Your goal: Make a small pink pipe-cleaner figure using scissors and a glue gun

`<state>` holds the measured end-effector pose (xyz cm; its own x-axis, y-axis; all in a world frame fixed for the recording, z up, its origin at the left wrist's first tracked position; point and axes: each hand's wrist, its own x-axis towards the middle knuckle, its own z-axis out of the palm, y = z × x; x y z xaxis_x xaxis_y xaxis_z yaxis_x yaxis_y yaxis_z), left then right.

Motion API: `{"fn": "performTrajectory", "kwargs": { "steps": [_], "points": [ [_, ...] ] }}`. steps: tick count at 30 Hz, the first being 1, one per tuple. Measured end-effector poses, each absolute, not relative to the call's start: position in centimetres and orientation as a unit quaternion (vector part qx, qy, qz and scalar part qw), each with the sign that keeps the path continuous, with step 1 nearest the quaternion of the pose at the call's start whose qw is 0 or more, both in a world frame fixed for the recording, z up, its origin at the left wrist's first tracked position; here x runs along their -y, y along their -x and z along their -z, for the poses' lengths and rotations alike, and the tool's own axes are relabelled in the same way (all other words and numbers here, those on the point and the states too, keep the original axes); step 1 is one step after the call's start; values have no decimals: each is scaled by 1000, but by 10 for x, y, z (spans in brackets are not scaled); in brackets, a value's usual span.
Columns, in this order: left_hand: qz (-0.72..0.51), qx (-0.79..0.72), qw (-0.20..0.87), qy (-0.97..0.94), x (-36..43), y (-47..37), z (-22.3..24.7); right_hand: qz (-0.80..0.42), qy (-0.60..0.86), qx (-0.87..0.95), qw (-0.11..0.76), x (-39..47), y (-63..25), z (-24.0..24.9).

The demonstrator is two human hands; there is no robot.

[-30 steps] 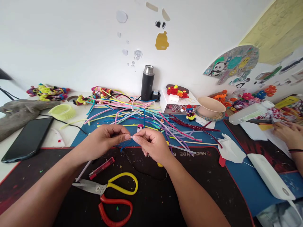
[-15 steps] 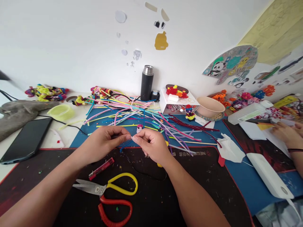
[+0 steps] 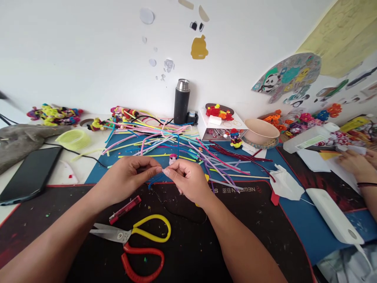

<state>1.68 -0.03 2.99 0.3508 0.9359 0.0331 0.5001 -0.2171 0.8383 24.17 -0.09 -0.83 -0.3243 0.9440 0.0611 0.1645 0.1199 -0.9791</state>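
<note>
My left hand (image 3: 134, 177) and my right hand (image 3: 188, 179) meet fingertip to fingertip above the dark mat, both closed in a pinch. Between them is something tiny and pale, mostly hidden by the fingers; I cannot make out what it is. Just behind my right hand shows a small pink-topped figure (image 3: 172, 158). Many colourful pipe cleaners (image 3: 159, 137) lie spread out beyond my hands. Below my wrists, scissors (image 3: 126, 236) with one yellow and one red handle rest on the mat, their blades apart. A pink-red lighter-like stick (image 3: 125, 210) lies beside them.
A phone (image 3: 31, 173) lies at the left. A black thermos (image 3: 182, 103), a white box (image 3: 224, 125) and a pink bowl (image 3: 261, 133) stand along the wall. A white device (image 3: 334, 216) lies at the right, near another person's hand (image 3: 353, 163).
My hands keep the same pinch with hardly any movement. The whole view has shifted slightly, so things sit a little higher and further left.
</note>
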Motion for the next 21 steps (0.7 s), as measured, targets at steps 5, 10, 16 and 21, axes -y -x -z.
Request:
{"fn": "performTrajectory", "kwargs": {
  "steps": [5, 10, 16, 21],
  "points": [
    [-280, -501, 393, -718, -1, -17, -31, -508, 429, 634, 395, 1, -241, 10],
    [-291, -507, 412, -699, -4, -16, -28, -570, 398, 598, 398, -2, -240, 11],
    [-323, -515, 400, -686, -5, -12, -28, -609, 375, 558, 422, -5, -241, 6],
    [-331, -511, 396, -687, -5, -11, -28, -608, 376, 551, 430, -6, -243, 7]
  ]
}}
